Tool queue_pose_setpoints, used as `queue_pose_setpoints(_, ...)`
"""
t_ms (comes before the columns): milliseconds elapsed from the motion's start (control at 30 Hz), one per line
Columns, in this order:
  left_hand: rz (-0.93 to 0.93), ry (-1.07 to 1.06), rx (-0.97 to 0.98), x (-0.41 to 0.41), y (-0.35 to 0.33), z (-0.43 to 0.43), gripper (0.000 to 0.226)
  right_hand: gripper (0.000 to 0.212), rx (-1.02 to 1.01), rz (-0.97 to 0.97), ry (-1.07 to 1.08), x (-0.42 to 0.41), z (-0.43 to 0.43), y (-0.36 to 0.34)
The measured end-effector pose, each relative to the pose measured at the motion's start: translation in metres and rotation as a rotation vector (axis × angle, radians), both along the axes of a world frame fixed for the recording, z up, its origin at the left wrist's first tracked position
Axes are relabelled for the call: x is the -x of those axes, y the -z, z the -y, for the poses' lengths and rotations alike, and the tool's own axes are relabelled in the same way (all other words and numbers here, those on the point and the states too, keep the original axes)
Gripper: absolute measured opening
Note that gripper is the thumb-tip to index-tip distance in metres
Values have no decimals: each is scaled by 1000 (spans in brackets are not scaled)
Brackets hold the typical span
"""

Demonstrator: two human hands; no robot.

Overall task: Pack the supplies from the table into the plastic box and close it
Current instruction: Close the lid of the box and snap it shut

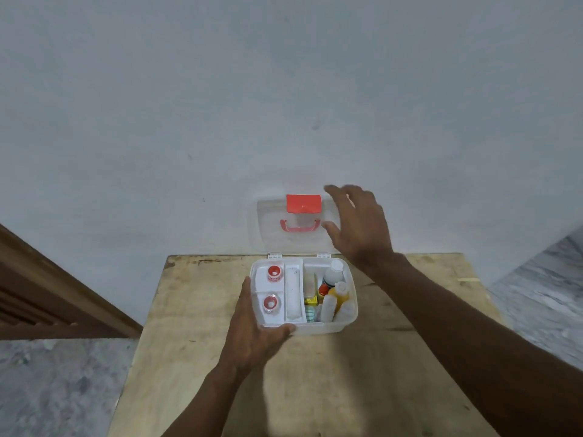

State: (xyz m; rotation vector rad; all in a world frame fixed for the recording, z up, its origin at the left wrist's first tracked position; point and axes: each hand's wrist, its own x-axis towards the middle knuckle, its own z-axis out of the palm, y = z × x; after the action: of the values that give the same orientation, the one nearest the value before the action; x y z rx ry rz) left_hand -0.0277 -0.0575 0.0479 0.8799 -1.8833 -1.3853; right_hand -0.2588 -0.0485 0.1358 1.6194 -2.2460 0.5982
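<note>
Inside box [331,328]: two tape rolls [274,273]; left hand [253,332] holds box corner

The left grip [255,326] holds the near left corner of the clear plastic box [331,328] on the wooden counter [195,310]. The right grip [359,228], spread wide, is by its raised clear lid [271,234].
</note>
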Motion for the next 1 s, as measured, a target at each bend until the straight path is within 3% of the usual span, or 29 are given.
queue_pose_setpoints(100,-4,-2,-1,-1,1,0,79,60,-176,-155,63,-2,28,-9)
queue_pose_setpoints(200,10,-3,-13,-2,7,3,84,50,-226,-213,101,-1,39,-5)
queue_pose_setpoints(300,14,-6,-12,-3,9,3,84,27,-183,-139,39,-1,41,-7)
queue_pose_setpoints(567,11,-12,-11,-5,9,0,86,19,-146,164,-141,-22,-7,-22)
queue_pose_setpoints(800,63,-70,-56,-8,11,-4,82,9,-209,162,-140,-66,-83,1)
queue_pose_setpoints(1000,47,-129,1,-7,9,-11,75,13,-244,81,-166,-77,-97,43)
